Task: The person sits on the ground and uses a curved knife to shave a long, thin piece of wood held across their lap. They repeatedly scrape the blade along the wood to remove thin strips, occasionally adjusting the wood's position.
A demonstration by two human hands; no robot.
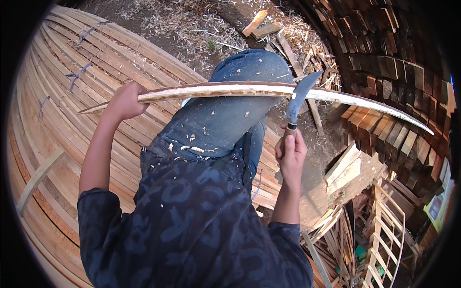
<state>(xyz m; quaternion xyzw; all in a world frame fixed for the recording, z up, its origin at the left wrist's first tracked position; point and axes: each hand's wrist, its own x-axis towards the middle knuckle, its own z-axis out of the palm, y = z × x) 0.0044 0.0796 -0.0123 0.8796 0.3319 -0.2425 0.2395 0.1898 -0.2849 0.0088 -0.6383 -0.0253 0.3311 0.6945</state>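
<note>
A long, thin wooden strip [221, 89], pale on its side and brownish along one edge, lies across my thigh and reaches far to both sides. Near its left end my left hand [126, 101] is closed around it. My right hand [291, 152] grips the brown handle of a large knife [297, 103] with a broad grey blade. The blade crosses the strip just right of my knee, its tip pointing away from me and to the right. A small pale chip sits on the blade. Shavings dot my jeans [225, 120] and dark patterned shirt.
Long wooden strips [62, 96] tied with blue bands lie bundled under and left of me. Stacked timber [403, 96] rises at the right. Shavings [192, 29] and offcuts cover the ground ahead. A wooden ladder-like frame [386, 230] stands at the lower right by loose slats.
</note>
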